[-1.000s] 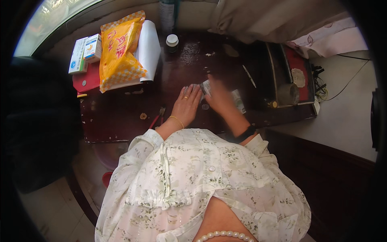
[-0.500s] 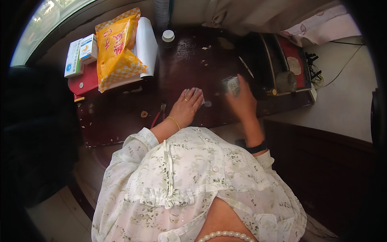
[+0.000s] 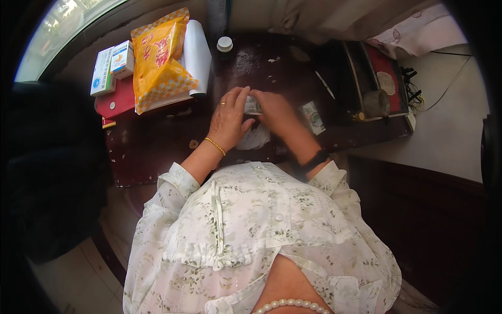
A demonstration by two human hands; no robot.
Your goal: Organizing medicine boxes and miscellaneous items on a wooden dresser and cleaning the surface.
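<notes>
My left hand (image 3: 226, 118) and my right hand (image 3: 277, 112) meet over the dark red table. Between their fingers is a small, box-like thing (image 3: 253, 105) with grey-green print, partly covered by the fingertips. Both hands appear closed about it, one at each side. Just below, a crumpled whitish piece, thin like plastic or tissue (image 3: 256, 138), lies near my left thumb. To the right of my right hand lies a flat rectangular piece with green and white print (image 3: 314, 118); its kind is unclear.
A yellow-orange packet (image 3: 162, 63), two small boxes (image 3: 104, 73), a white roll (image 3: 197, 57) and a red folder (image 3: 123, 97) crowd the left. A white-capped bottle (image 3: 225, 44) stands at the back. On the right are a white pen (image 3: 324, 85) and a brown roll of tape (image 3: 376, 103).
My left hand has lifted off the whitish piece and moved up. My right hand has come left to meet it. The flat printed piece now shows on the right; the red-handled pliers are hidden.
</notes>
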